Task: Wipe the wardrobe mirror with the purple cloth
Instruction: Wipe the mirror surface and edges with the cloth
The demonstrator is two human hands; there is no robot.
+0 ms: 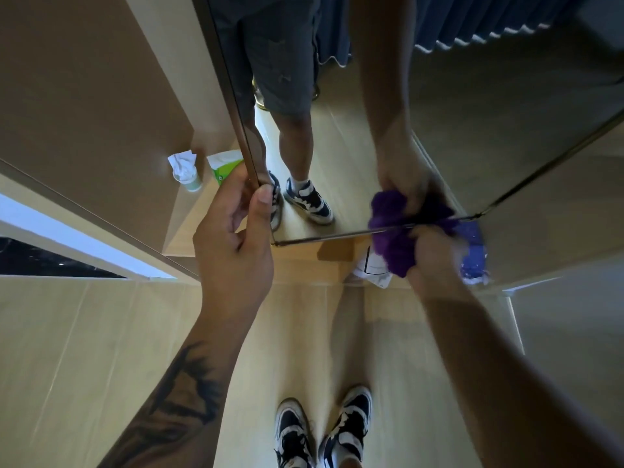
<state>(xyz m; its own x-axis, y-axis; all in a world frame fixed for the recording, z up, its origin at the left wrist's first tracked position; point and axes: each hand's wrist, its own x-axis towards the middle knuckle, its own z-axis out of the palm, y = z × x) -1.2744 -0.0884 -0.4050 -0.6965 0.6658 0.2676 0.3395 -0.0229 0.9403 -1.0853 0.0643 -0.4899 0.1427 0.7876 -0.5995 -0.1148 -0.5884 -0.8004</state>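
1. Since it's just a soft bunched-up rag, the purple cloth [393,246] should be light and floppy with zero stiffness. My guess is it grips glass fine when wadded up, and a loose flat hold would let it slide out from under the palm.
2. Right now the cloth sits at the bottom edge of the wardrobe mirror [337,146], toward its lower right corner, partly on the glass and partly hanging below the frame.
3. Right hand [435,261] has its fingers curled around the wad, holding it against that bottom edge. It's blurred, so exactly how the fingers lie I can't tell.
4. Left hand [233,231] is gripping the mirror's left edge near the lower corner, thumb on the front side and fingers wrapped behind. Looks like it's steadying the door.
5. The mirror is the fragile bit: stiff, slick glass on what seems to be a swinging door, so holding it by the frame edge makes sense. Pushing hard on the pane without that brace would probably just swing it away.
6. Off to the left on the floor there's a green tissue pack [224,167] and a small tub of wipes [185,172], well apart from the cloth.
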